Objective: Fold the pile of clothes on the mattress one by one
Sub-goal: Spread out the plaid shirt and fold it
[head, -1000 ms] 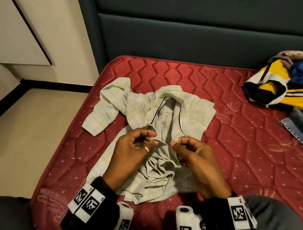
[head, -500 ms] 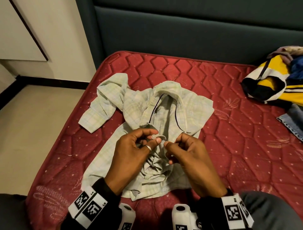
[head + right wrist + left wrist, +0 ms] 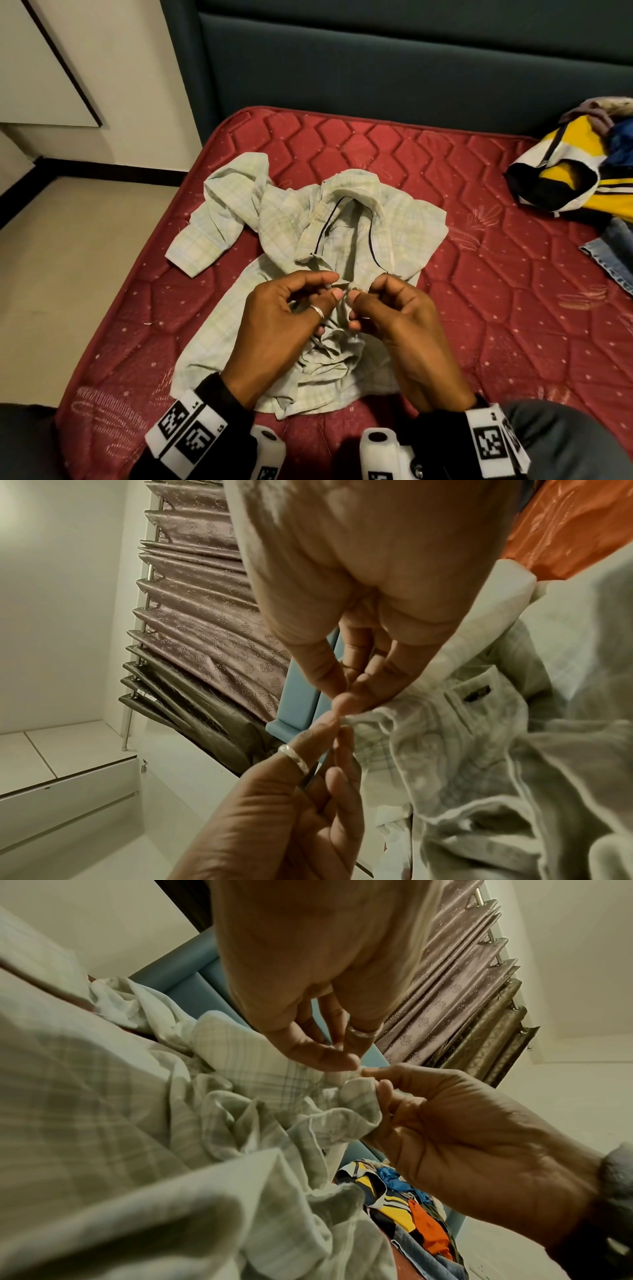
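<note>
A pale checked shirt (image 3: 318, 260) lies face up on the red mattress (image 3: 479, 308), collar toward twelve o'clock. Both hands meet just below the collar: the left hand (image 3: 284, 325) and the right hand (image 3: 400, 318) each have fingers pinched on an edge of the shirt's front opening, thumbs nearly touching. This looks like buttoning or closing the front before folding. Next, the front needs smoothing flat and the bunched sleeve at ten o'clock straightened. The remaining pile of clothes (image 3: 575, 171) waits at two o'clock.
</note>
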Tool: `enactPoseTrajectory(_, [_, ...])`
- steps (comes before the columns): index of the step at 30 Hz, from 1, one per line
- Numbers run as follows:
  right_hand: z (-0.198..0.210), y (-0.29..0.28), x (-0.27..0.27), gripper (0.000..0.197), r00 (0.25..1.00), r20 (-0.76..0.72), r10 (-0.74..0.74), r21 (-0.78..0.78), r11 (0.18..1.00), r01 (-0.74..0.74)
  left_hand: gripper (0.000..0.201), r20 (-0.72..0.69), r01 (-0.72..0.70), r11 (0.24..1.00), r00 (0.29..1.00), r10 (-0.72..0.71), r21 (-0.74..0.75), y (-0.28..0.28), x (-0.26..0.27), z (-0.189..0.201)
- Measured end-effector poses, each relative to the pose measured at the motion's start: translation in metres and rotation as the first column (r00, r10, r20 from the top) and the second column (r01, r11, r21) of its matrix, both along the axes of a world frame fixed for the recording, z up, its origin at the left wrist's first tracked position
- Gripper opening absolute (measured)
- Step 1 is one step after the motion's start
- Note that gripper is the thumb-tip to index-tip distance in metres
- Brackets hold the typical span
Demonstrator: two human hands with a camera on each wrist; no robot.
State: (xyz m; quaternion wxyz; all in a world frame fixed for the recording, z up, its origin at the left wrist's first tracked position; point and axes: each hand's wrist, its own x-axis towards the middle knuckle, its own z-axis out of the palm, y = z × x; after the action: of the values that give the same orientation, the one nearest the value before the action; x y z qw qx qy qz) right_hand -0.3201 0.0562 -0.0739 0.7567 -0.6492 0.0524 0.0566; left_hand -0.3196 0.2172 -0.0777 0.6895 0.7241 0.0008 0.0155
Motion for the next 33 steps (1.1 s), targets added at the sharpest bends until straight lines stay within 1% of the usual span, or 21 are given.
enactPoseTrajectory(2, [0.000, 0.000, 0.000, 0.016, 1.000, 0.017, -0.012, -0.002, 1.000, 0.012, 0.018, 0.014, -0.012, 1.000, 1.000, 0.012, 0.009, 0.000, 0.001, 0.000])
enactPoseTrajectory(5, [0.003, 0.002, -0.001, 0.018, 0.996, 0.089, -0.020, -0.053, 0.998, 0.025, 0.018, 0.065, -0.062, 0.995, 0.996, 0.057, 0.073, 0.002, 0.002, -0.002])
enactPoseTrajectory(8, [0.001, 0.004, -0.003, 0.020, 0.979, 0.202, -0.037, -0.170, 0.983, 0.072, 0.019, 0.097, -0.075, 0.990, 0.993, 0.063, 0.123, 0.002, 0.002, 0.000])
enactPoseTrajectory(12, [-0.008, 0.007, -0.002, 0.016, 0.945, 0.326, -0.025, -0.303, 0.944, 0.130, 0.023, 0.122, -0.057, 0.984, 0.992, 0.036, 0.168, 0.003, 0.002, 0.001])
enactPoseTrajectory(14, [-0.011, 0.007, -0.001, 0.013, 0.930, 0.367, -0.020, -0.345, 0.926, 0.156, 0.024, 0.105, -0.023, 0.988, 0.994, 0.007, 0.154, 0.004, 0.003, 0.000])
enactPoseTrajectory(16, [-0.014, 0.008, 0.000, 0.011, 0.920, 0.391, -0.022, -0.349, 0.921, 0.170, 0.024, 0.066, 0.012, 0.996, 0.998, -0.018, 0.087, 0.003, 0.003, 0.000])
enactPoseTrajectory(19, [-0.016, 0.008, 0.000, 0.009, 0.907, 0.420, -0.032, -0.343, 0.920, 0.192, 0.016, 0.022, 0.020, 1.000, 1.000, -0.020, -0.006, 0.000, 0.001, 0.000])
enactPoseTrajectory(24, [-0.014, 0.010, -0.001, 0.005, 0.894, 0.445, -0.055, -0.353, 0.906, 0.231, 0.011, 0.029, 0.012, 1.000, 1.000, -0.012, -0.011, 0.000, 0.000, 0.000])
enactPoseTrajectory(30, [-0.015, 0.010, 0.000, 0.003, 0.873, 0.488, -0.001, -0.414, 0.880, 0.233, 0.010, -0.010, 0.014, 0.998, 1.000, -0.014, -0.058, 0.002, 0.001, 0.007])
enactPoseTrajectory(33, [-0.015, 0.010, 0.000, 0.005, 0.839, 0.543, 0.043, -0.453, 0.856, 0.250, 0.008, -0.039, -0.010, 0.998, 0.999, 0.007, -0.059, 0.003, 0.001, 0.009])
